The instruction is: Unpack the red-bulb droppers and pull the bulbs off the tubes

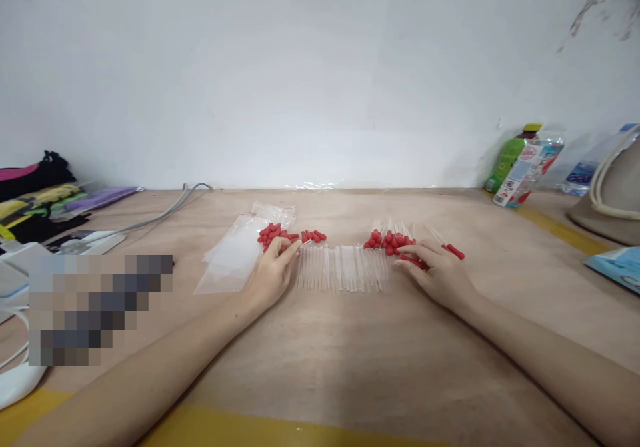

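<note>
A row of clear glass dropper tubes (343,268) lies side by side on the tan table (320,360). My left hand (273,272) rests at the row's left end, fingers pinched on a red-capped dropper beside a small heap of red rubber bulbs (280,233). My right hand (433,270) sits at the row's right end, fingers curled over a red-capped dropper, next to another cluster of red-capped droppers (393,239).
Clear plastic bags (235,250) lie left of the bulbs. Grey cable (165,213), white devices and dark cloth items (40,193) sit far left. A green bottle (510,160), packaged goods and a beige bag (615,193) stand at the right, near the wall.
</note>
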Tool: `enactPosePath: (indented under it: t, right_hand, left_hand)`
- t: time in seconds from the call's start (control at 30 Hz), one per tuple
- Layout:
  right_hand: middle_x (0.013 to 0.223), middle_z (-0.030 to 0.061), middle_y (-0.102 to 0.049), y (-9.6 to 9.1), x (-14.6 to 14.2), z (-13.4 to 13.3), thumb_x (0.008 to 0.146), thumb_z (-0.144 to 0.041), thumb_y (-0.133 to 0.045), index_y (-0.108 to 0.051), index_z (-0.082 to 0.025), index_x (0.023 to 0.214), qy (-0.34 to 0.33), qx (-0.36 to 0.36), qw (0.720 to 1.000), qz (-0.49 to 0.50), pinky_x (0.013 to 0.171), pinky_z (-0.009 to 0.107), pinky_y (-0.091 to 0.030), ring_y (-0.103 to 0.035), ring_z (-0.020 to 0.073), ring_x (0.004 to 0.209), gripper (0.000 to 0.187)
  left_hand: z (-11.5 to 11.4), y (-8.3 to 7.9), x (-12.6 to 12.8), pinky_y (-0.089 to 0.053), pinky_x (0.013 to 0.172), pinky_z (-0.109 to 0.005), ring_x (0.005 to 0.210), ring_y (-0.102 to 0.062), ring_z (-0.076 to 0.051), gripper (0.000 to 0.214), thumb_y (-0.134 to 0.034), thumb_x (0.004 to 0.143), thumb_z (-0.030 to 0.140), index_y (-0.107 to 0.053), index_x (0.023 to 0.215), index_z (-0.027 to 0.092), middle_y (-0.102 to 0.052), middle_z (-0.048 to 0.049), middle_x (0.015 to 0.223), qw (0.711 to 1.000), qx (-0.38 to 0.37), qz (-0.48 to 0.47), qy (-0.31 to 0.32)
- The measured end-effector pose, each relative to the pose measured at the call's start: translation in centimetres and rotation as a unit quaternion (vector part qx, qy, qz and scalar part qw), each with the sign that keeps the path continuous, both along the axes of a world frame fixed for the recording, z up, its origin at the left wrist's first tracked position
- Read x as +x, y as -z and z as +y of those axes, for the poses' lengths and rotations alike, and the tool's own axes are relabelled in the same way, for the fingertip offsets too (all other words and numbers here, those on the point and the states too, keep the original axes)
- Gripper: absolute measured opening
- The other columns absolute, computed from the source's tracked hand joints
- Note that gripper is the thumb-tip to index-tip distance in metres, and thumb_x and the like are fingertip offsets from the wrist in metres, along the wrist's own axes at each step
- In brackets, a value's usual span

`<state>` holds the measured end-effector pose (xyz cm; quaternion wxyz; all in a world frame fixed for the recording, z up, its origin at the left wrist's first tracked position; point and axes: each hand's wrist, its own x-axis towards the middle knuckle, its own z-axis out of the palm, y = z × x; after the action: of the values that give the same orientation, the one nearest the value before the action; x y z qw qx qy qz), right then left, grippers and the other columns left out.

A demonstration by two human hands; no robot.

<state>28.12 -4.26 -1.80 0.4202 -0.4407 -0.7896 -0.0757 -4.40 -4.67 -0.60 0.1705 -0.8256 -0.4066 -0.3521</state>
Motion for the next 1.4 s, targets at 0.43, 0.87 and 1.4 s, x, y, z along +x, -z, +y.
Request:
enactPosePath:
  t: [0.43,0.87,1.4]
  right_hand:
    - [0.060,-0.0010,-0.057,0.5,0.7,0.6,0.076,-0.025,-0.050,-0.057,-0.020,0.075,-0.005,-0.116,0.993,0.015,0.048,0.025,-0.041,-0.051,0.0120,0.049,0.009]
    - [0.075,0.0016,-0.064,1.0,0.9,2.4,0.077,-0.024,-0.049,-0.062,-0.020,0.077,-0.010,-0.070,0.997,0.017,0.058,0.029,-0.046,-0.058,0.0149,0.064,0.014]
    - [0.077,0.0062,-0.061,0.1,0.7,2.6,0.072,-0.041,-0.053,-0.068,-0.022,0.082,0.265,-0.051,0.962,-0.034,0.065,0.035,-0.025,-0.052,0.0256,0.081,0.026]
  left_hand:
    - [-0.3,0.3,0.3,-0.049,0.069,-0.025,0.077,-0.057,-0.014,0.024,-0.040,0.086,0.012,-0.058,0.102,0.016,-0.059,-0.0059,0.085,1.000,0.004,0.025,0.008]
    - [-1.0,-0.2,0.9,-0.052,0.073,-0.029,0.086,-0.060,-0.017,0.021,-0.051,0.082,0.026,-0.061,0.098,0.016,-0.063,-0.0087,0.096,0.993,-0.055,0.031,0.100]
    - [-0.9,-0.5,0.8,-0.047,0.079,-0.035,0.088,-0.054,-0.018,0.021,-0.046,0.086,0.023,-0.062,0.097,0.015,-0.061,-0.0090,0.097,0.993,-0.079,0.017,0.082]
